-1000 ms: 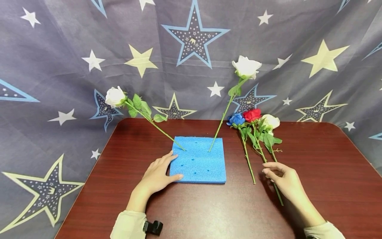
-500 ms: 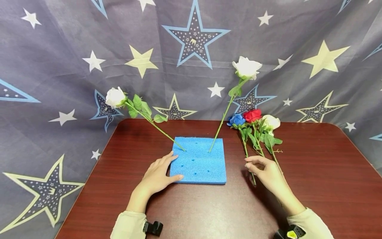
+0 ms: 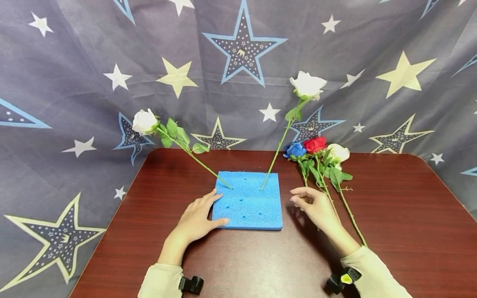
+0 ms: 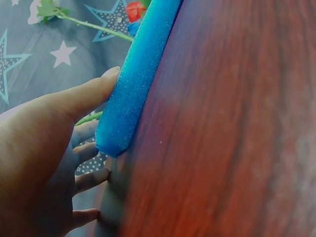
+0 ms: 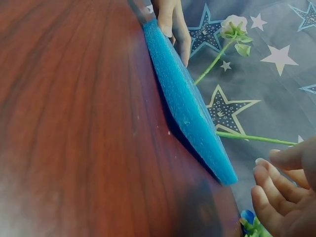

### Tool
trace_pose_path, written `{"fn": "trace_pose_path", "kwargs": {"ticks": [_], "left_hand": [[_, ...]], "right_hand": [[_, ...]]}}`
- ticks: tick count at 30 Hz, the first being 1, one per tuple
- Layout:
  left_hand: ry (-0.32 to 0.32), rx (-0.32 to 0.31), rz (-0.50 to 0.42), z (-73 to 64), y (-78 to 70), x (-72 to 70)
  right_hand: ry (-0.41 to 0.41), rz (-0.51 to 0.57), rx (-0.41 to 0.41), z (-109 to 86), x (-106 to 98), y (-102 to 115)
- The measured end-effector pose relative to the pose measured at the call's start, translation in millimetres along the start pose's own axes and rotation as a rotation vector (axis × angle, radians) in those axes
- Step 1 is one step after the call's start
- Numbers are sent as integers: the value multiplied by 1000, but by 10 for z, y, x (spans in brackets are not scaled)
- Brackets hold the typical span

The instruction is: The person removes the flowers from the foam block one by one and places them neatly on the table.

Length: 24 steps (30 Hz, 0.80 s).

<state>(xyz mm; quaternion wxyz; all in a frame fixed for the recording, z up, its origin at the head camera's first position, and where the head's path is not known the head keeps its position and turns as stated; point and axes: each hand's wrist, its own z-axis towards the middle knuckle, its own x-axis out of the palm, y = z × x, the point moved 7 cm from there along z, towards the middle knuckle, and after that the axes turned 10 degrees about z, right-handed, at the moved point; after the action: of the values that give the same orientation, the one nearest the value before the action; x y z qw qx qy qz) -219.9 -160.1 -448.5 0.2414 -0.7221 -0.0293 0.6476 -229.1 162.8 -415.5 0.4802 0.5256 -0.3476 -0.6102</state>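
My left hand (image 3: 197,217) rests at the left edge of a blue foam block (image 3: 251,205), thumb and fingers spread along its side. Two white artificial roses stand in the block: the left white rose (image 3: 144,122) leans left, and the right white rose (image 3: 307,85) leans right. Just right of the block, my right hand (image 3: 316,209) hovers with loosely bent fingers and nothing between them, as the right wrist view also shows. It overlaps the stem of a lying blue rose (image 3: 295,150) in the head view, hiding the lower part.
Beside the blue rose lie a red rose (image 3: 314,145) and a cream-white rose (image 3: 337,153), stems toward the near side. Several small holes dot the foam's top. The brown wooden table (image 3: 402,207) meets a grey star-printed curtain (image 3: 238,116) behind.
My right hand has moved left, from over the red rose's stem across the blue rose's stem toward the foam block. My left hand, the block and the roses have stayed put.
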Motion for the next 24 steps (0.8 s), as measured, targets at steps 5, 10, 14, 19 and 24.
{"fn": "trace_pose_path", "kwargs": {"ticks": [5, 10, 14, 19, 24], "left_hand": [[7, -5, 4, -4, 6, 5], [6, -6, 9, -5, 7, 5], [6, -6, 11, -1, 15, 10], [7, -6, 10, 4, 18, 11], [9, -5, 10, 7, 19, 15]], "right_hand": [[-23, 60, 8, 85, 95, -16], [-43, 131, 32, 161, 183, -22], [-50, 169, 55, 202, 250, 40], [-67, 201, 66, 272, 307, 11], [-105, 231, 57, 356, 352, -67]]}}
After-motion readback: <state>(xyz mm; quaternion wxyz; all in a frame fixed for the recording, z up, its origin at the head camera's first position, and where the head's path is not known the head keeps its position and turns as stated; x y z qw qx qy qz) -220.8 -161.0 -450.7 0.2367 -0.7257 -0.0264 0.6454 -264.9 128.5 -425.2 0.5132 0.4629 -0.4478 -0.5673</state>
